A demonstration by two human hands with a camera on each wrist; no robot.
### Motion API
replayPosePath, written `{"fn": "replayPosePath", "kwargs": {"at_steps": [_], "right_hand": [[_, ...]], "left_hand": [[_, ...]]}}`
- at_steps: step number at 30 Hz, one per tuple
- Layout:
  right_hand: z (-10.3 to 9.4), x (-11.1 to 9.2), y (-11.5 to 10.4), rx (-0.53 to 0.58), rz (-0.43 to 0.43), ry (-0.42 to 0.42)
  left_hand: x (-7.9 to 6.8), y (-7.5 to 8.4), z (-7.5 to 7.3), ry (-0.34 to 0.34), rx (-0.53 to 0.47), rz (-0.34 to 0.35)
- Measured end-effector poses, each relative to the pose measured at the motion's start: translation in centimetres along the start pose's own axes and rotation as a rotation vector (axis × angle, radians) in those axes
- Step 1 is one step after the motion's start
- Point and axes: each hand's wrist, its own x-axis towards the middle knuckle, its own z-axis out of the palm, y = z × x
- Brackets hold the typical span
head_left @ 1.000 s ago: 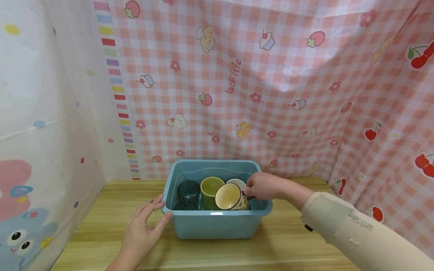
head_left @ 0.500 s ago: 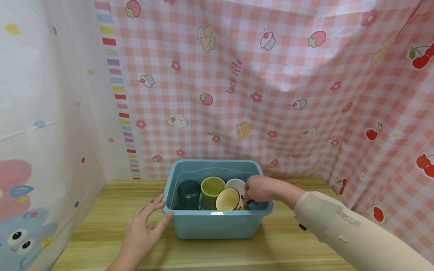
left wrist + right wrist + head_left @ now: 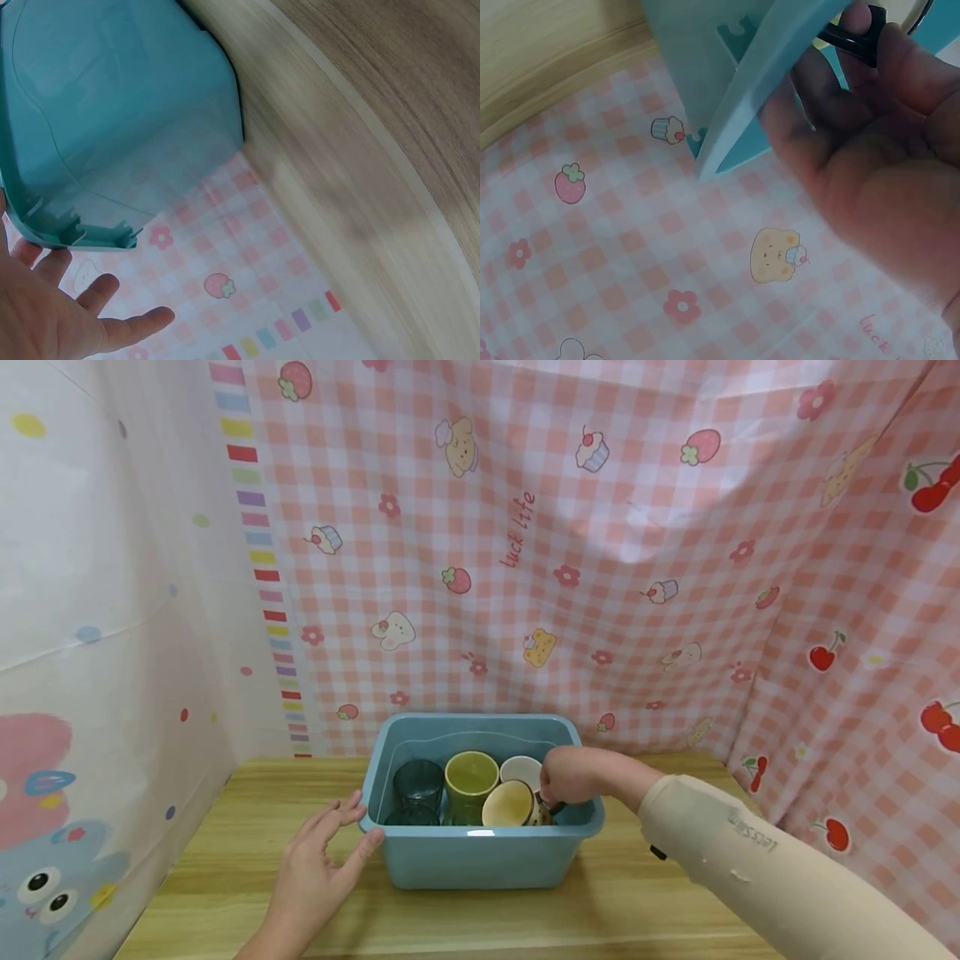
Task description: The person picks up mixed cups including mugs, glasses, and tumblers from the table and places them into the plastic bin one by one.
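Note:
A blue plastic bin (image 3: 480, 858) stands on the table with several cups inside. My right hand (image 3: 573, 775) reaches over its right side and pinches the black handle (image 3: 855, 41) of a cream mug (image 3: 508, 804). That mug leans with its mouth towards me, low in the front right of the bin; its base is hidden by the front wall. Behind it is a white cup (image 3: 521, 769), partly covered. A yellow-green cup (image 3: 471, 773) stands in the middle, and a dark glass (image 3: 417, 781) on the left. My left hand (image 3: 318, 864) touches the bin's left rim with its fingers spread.
The wooden table (image 3: 247, 852) extends left and right of the bin. A pink checked cloth (image 3: 480, 610) hangs close behind it, and a white printed cloth (image 3: 135, 635) hangs at the left. Another dark glass (image 3: 411, 816) sits at the bin's front left.
The cream mug has sunk lower into the bin and shifted slightly right, still held by my right hand. My right forearm has moved a little left. My left hand has stayed in place.

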Motion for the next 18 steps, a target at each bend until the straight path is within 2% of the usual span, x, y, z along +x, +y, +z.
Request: {"fn": "replayPosePath", "kwargs": {"at_steps": [6, 12, 18], "right_hand": [[0.4, 0.1, 0.2, -0.089, 0.041, 0.051], [0.7, 0.3, 0.6, -0.097, 0.078, 0.059], [1.5, 1.0, 1.1, -0.128, 0.078, 0.068]], "left_hand": [[0.1, 0.0, 0.0, 0.0, 0.0, -0.006], [0.0, -0.1, 0.2, 0.007, 0.001, 0.0], [0.0, 0.1, 0.1, -0.004, -0.007, -0.022]]}}
